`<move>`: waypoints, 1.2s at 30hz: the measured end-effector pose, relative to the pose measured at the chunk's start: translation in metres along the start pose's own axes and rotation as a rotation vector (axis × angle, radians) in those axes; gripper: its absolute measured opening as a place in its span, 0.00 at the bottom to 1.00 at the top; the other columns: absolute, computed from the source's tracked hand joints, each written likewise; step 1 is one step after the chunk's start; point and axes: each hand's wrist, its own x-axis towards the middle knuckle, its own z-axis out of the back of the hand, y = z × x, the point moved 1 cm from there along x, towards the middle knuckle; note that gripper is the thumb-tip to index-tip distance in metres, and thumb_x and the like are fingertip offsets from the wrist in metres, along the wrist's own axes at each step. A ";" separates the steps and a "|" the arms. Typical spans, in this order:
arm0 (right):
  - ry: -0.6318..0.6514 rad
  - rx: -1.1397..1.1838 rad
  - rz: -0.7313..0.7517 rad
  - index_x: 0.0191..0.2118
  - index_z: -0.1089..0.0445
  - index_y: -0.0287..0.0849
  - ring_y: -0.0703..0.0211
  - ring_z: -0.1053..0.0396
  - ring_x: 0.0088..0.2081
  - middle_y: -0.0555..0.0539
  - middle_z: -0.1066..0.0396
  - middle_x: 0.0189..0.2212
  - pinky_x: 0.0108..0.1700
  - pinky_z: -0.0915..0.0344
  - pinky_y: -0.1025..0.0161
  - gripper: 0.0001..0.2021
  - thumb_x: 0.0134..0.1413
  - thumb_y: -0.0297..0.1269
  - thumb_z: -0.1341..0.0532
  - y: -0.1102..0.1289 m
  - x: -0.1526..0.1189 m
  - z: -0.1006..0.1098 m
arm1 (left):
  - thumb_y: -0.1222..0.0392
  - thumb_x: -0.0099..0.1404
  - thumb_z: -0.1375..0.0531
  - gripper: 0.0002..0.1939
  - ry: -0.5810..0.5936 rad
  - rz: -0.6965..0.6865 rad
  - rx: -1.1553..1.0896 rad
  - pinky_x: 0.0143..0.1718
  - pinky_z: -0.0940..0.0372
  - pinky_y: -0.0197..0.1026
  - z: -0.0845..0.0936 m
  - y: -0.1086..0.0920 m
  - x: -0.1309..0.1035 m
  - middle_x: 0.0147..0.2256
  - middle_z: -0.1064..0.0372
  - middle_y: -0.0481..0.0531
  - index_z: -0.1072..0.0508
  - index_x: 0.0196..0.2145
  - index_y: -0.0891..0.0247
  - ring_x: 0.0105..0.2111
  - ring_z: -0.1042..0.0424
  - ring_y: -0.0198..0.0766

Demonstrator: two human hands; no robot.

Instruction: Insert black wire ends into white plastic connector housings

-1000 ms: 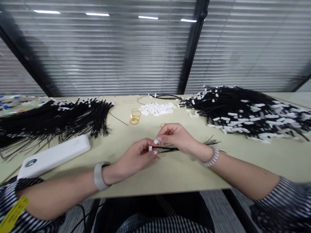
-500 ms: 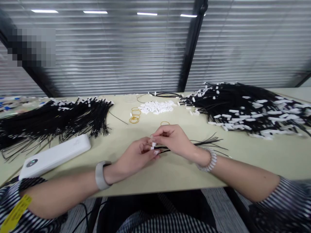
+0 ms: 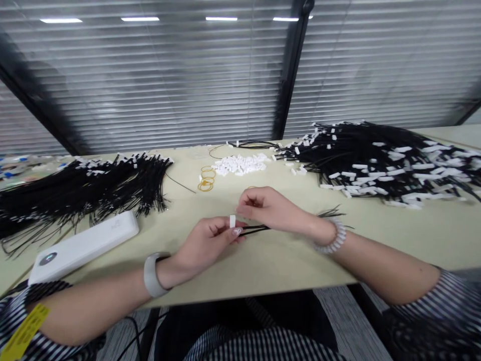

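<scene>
My left hand pinches the ends of several thin black wires between thumb and fingers. A small white plastic connector housing stands up at its fingertips. Just to the right, my right hand is closed in a pinch above the wires, its fingertips a little apart from the housing. What sits between those fingertips, if anything, is too small to make out. The wires run rightward beneath the right hand, and their loose ends fan out beyond the wrist.
Behind the hands lie a heap of white connector housings and yellow rubber bands. A large bundle of black wires and a white power bank are at left. Wires with white ends pile up at right.
My right hand has drawn back slightly from the left fingertips. The white housing now shows more plainly at the left fingers. The view has shifted a little.
</scene>
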 end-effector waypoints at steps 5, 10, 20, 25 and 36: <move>0.249 -0.357 0.041 0.25 0.34 0.38 0.71 0.44 0.22 0.54 0.38 0.20 0.24 0.49 0.70 0.13 0.54 0.42 0.44 0.000 -0.005 0.016 | 0.57 0.62 0.46 0.14 -0.031 -0.015 -0.033 0.40 0.34 0.42 0.000 -0.001 0.000 0.36 0.25 0.55 0.26 0.38 0.68 0.37 0.28 0.40; 0.263 -0.408 0.098 0.23 0.37 0.38 0.71 0.45 0.22 0.55 0.40 0.18 0.26 0.49 0.70 0.15 0.57 0.39 0.47 0.006 -0.007 0.015 | 0.58 0.60 0.45 0.13 -0.062 0.000 -0.115 0.41 0.32 0.42 -0.001 -0.004 -0.001 0.36 0.25 0.56 0.26 0.37 0.69 0.36 0.27 0.40; -0.043 -0.313 0.203 0.41 0.34 0.40 0.69 0.37 0.31 0.52 0.32 0.30 0.34 0.41 0.70 0.09 0.55 0.36 0.45 0.021 -0.014 0.013 | 0.54 0.57 0.41 0.14 -0.013 0.093 -0.191 0.37 0.30 0.39 -0.003 -0.006 0.000 0.32 0.25 0.52 0.26 0.34 0.68 0.33 0.26 0.38; 0.030 -0.295 0.311 0.42 0.31 0.41 0.68 0.34 0.35 0.51 0.29 0.33 0.41 0.41 0.68 0.10 0.56 0.32 0.45 0.022 -0.012 0.007 | 0.50 0.56 0.41 0.15 0.044 0.076 -0.193 0.36 0.30 0.40 -0.005 -0.002 0.002 0.31 0.26 0.52 0.27 0.33 0.67 0.32 0.27 0.38; 0.171 -0.320 0.227 0.37 0.31 0.41 0.67 0.35 0.28 0.51 0.29 0.28 0.32 0.42 0.68 0.07 0.51 0.31 0.43 0.024 -0.014 0.014 | 0.55 0.61 0.44 0.12 0.051 0.009 -0.067 0.35 0.31 0.39 -0.004 -0.001 0.001 0.32 0.26 0.52 0.27 0.33 0.66 0.33 0.27 0.38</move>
